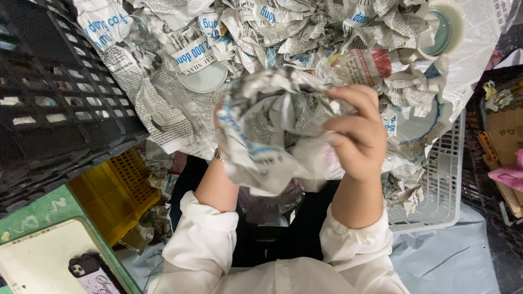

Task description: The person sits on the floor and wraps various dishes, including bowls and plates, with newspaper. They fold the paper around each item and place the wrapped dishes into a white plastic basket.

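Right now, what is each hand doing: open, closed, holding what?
Left hand: mostly hidden behind the crumpled newspaper bundle, apparently supporting it; grip cannot be told.
Right hand: closed on the same bundle.

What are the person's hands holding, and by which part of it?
Both hands hold a crumpled newspaper bundle: the right hand grips its right side, while the left hand, mostly hidden, supports its left side from behind.

Bright, even overhead light; soft shadows; slight blur at edges.

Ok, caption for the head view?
Both hands, left hand and right hand, grip a crumpled newspaper bundle above a white basket of newspaper-wrapped dishes.
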